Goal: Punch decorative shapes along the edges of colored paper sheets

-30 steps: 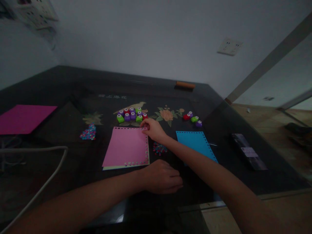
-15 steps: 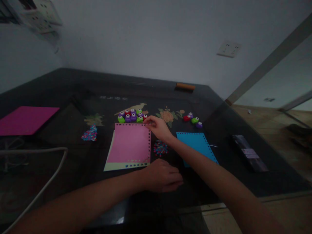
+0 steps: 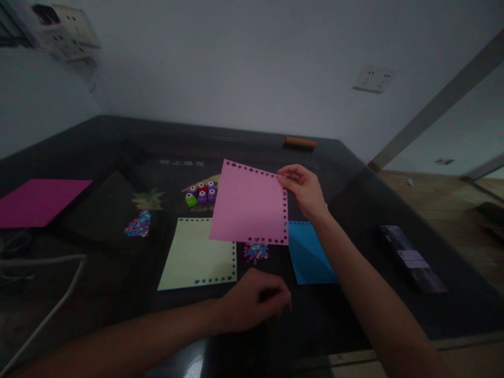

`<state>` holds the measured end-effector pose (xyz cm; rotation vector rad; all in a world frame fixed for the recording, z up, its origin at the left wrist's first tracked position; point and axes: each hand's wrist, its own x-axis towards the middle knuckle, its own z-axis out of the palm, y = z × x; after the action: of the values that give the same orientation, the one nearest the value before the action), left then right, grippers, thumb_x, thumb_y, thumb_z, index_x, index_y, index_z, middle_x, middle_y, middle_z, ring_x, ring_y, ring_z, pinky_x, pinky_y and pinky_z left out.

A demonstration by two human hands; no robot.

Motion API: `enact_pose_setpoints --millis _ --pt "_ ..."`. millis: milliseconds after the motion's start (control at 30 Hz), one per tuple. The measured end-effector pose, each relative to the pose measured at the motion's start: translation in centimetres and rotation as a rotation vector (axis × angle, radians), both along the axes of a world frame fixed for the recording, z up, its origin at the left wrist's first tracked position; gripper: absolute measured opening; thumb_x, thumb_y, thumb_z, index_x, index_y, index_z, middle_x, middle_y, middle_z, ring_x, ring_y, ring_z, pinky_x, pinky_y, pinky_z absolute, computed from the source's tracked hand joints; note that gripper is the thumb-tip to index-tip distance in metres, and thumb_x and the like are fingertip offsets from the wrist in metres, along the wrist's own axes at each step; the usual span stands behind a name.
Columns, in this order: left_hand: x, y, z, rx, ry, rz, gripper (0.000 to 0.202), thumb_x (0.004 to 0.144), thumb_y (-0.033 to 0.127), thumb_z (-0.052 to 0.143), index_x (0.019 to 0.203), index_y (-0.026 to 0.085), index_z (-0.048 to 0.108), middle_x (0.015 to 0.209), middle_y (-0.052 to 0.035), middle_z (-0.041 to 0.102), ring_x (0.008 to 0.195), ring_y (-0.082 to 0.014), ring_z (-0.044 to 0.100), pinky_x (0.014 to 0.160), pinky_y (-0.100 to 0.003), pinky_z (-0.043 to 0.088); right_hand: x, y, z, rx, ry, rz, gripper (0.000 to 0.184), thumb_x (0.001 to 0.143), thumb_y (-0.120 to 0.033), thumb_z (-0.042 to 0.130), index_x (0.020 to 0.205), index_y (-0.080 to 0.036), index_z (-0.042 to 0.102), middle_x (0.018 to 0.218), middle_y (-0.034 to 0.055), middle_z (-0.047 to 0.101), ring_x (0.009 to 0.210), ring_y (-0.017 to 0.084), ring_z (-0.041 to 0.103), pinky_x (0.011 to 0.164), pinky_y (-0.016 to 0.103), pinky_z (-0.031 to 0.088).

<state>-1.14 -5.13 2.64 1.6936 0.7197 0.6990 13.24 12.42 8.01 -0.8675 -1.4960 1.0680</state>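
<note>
My right hand [image 3: 305,191] pinches the top right corner of a pink paper sheet [image 3: 250,205] with punched edges and holds it in the air above the table. Under it lies a pale yellow sheet [image 3: 197,254] with punched holes along two edges. A blue sheet [image 3: 309,254] lies to the right, partly behind my right forearm. My left hand [image 3: 255,299] rests on the dark table [image 3: 98,147] near the front with its fingers curled; I cannot see anything in it. A small heap of coloured punched bits [image 3: 255,252] lies between the yellow and blue sheets.
A cluster of small coloured punches [image 3: 200,193] stands behind the yellow sheet. Another heap of punched bits [image 3: 137,224] lies to the left. A magenta sheet [image 3: 35,202] is at far left, a cable [image 3: 47,310] at front left, a dark flat packet [image 3: 411,257] at right.
My right hand has lifted the pink sheet off the yellow one and carried it up and to the right. The yellow sheet now lies uncovered. My left hand has stayed put.
</note>
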Motion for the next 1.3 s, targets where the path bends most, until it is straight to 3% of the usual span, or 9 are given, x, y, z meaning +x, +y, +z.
enact_pose_setpoints --millis 100,233,467,567,733,933,1300 --pt "-0.2 0.2 -0.2 -0.201 -0.147 0.092 0.038 0.088 0.050 0.048 0.072 0.015 0.055 0.052 0.0025 0.050 0.046 -0.0086 0.045 0.046 -0.018 0.032 1.2 0.3 0.9 -0.042 -0.023 0.055 0.018 0.066 -0.022 0.073 0.081 -0.019 0.064 0.076 -0.0011 0.063 0.068 0.011 0.057 0.066 0.028 0.046" --pt "-0.5 0.4 -0.7 -0.280 -0.315 0.192 0.049 0.079 0.065 0.053 0.072 0.018 0.048 0.052 0.0045 0.047 0.044 -0.0076 0.038 0.043 -0.019 0.027 2.0 0.7 1.3 -0.034 -0.062 0.117 0.016 0.065 -0.020 0.074 0.077 -0.018 0.064 0.077 -0.0011 0.063 0.069 0.011 0.057 0.066 0.027 0.045" --pt "-0.6 0.6 -1.1 -0.392 -0.280 0.487 0.057 0.083 0.067 0.041 0.055 0.019 0.043 0.043 0.0050 0.038 0.039 -0.0070 0.031 0.038 -0.020 0.020 2.5 1.0 1.2 -0.041 -0.125 0.199 0.014 0.067 -0.020 0.074 0.078 -0.017 0.066 0.077 -0.0013 0.064 0.066 0.009 0.055 0.062 0.024 0.042" --pt "-0.6 0.6 -0.3 -0.430 -0.209 0.482 0.058 0.082 0.068 0.043 0.051 0.018 0.045 0.038 0.0056 0.036 0.035 -0.0060 0.029 0.035 -0.020 0.019 2.8 0.9 1.6 -0.032 -0.139 0.234 0.016 0.067 -0.022 0.074 0.080 -0.017 0.066 0.078 -0.0013 0.064 0.065 0.009 0.054 0.061 0.024 0.042" --pt "-0.4 0.6 0.3 -0.494 -0.153 0.495 0.049 0.078 0.064 0.050 0.063 0.018 0.050 0.039 0.0060 0.043 0.034 -0.0064 0.034 0.034 -0.018 0.019 3.3 0.8 2.2 -0.016 -0.149 0.241 0.018 0.067 -0.025 0.074 0.081 -0.018 0.066 0.078 -0.0011 0.063 0.068 0.010 0.055 0.060 0.023 0.042" --pt "-0.4 0.7 -0.1 -0.428 -0.085 0.419 0.043 0.083 0.056 0.047 0.070 0.016 0.054 0.040 0.0064 0.044 0.034 -0.0058 0.032 0.035 -0.017 0.021 3.4 0.0 3.3 0.013 -0.228 0.218 0.014 0.069 -0.021 0.070 0.082 -0.018 0.066 0.075 -0.0009 0.063 0.070 0.011 0.058 0.060 0.023 0.044" --pt "-1.6 1.3 1.6 -0.412 0.050 0.325 0.039 0.084 0.050 0.047 0.077 0.014 0.060 0.049 0.0039 0.053 0.037 -0.0066 0.039 0.038 -0.018 0.027 2.8 -1.3 5.0 0.115 -0.254 0.162 0.010 0.071 -0.012 0.067 0.079 -0.017 0.065 0.077 -0.0017 0.062 0.073 0.011 0.058 0.066 0.025 0.044"
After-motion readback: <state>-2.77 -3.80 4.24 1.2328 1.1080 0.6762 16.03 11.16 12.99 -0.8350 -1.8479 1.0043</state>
